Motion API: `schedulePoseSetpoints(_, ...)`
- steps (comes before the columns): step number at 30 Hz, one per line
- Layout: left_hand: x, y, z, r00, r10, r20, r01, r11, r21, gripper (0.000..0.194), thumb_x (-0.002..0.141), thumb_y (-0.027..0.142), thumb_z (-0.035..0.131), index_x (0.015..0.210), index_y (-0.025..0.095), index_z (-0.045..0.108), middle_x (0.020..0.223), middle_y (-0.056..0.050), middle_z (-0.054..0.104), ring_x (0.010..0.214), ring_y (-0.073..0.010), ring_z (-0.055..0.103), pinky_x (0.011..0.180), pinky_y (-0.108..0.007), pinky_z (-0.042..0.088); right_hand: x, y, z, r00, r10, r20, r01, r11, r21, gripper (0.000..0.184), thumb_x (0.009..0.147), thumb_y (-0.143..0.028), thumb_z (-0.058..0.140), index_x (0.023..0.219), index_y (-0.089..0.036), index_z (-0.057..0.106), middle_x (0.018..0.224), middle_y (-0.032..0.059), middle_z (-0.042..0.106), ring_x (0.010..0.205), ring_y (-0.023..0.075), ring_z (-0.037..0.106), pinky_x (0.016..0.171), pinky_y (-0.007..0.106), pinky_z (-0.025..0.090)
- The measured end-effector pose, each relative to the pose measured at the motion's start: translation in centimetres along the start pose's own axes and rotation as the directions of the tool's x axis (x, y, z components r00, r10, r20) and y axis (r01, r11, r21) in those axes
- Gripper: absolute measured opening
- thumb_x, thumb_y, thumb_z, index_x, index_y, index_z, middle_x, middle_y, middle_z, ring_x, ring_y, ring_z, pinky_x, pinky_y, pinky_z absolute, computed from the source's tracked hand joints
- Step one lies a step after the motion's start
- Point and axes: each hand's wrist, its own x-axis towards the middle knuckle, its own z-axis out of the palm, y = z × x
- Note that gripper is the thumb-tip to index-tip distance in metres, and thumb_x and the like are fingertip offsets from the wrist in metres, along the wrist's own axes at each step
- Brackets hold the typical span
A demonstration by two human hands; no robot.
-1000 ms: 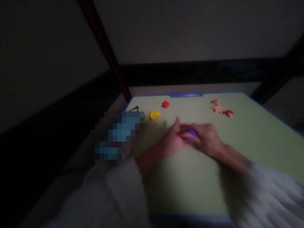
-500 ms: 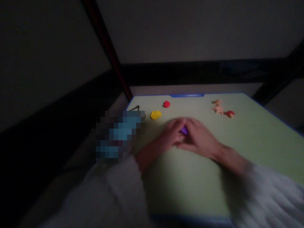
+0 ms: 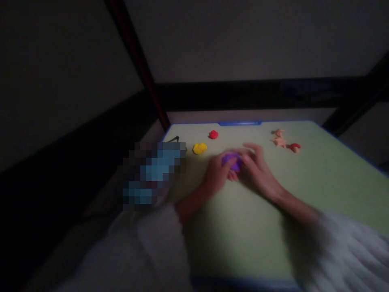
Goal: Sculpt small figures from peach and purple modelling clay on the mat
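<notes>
A lump of purple modelling clay (image 3: 231,161) is between my hands, over the middle of the table. My left hand (image 3: 215,175) is closed around it, thumb across the top and fingers underneath. At its right edge, the thumb and forefinger of my right hand (image 3: 259,172) grip the clay, while the other fingers are raised and apart. Motion blurs the fingertips a little. Beyond my left hand lie a yellow clay piece (image 3: 199,148) and a smaller red clay piece (image 3: 213,134).
Pale table (image 3: 243,235) with a blue rim. At the back right sit peach-coloured clay shapes (image 3: 279,142) and a small red-capped mushroom figure (image 3: 294,147). A pixelated blue object (image 3: 154,168) is at the left edge. A wall stands behind.
My hands were cupped together over the purple clay. They have parted, the right moving slightly right with its fingers lifted, so more of the clay shows.
</notes>
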Motion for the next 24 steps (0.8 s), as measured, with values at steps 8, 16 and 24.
schedulePoseSetpoints(8, 0.0, 0.2, -0.6, 0.971, 0.059, -0.23, -0.025, 0.989, 0.149, 0.031, 0.082, 0.038, 0.047, 0.058, 0.018, 0.047, 0.036, 0.008, 0.037, 0.026, -0.0056, 0.033, 0.03, -0.018, 0.025, 0.1, -0.6, 0.7, 0.955, 0.29, 0.068, -0.291, 0.863, 0.412, 0.035, 0.079, -0.055, 0.055, 0.094, -0.024, 0.053, 0.106, 0.0049, 0.062, 0.096, 0.0188, 0.061, 0.082, 0.036, 0.05)
schedulePoseSetpoints(16, -1.3, -0.4, 0.5, 0.938, 0.334, 0.096, -0.317, 0.708, 0.631, 0.044, 0.086, 0.036, 0.037, 0.124, 0.012, 0.042, 0.124, -0.016, 0.048, 0.116, -0.0238, 0.044, 0.101, -0.042, 0.035, -0.6, -1.4, 2.0, 0.928, 0.342, 0.146, -0.351, 0.677, 0.647, 0.035, 0.075, -0.051, 0.063, 0.103, -0.03, 0.056, 0.106, -0.0008, 0.063, 0.099, 0.016, 0.06, 0.085, 0.032, 0.051)
schedulePoseSetpoints(24, -2.5, -0.4, 0.9, 0.848, 0.445, 0.288, -0.529, 0.673, 0.517, 0.064, 0.086, 0.047, 0.04, 0.141, 0.021, 0.021, 0.15, -0.014, 0.012, 0.139, -0.0289, 0.011, 0.112, -0.049, 0.013, 0.9, -1.1, -0.3, 0.938, 0.345, 0.022, -0.236, 0.592, 0.77, 0.012, 0.084, -0.034, 0.056, 0.085, -0.024, 0.061, 0.089, -0.0014, 0.069, 0.085, 0.0118, 0.066, 0.076, 0.025, 0.057)
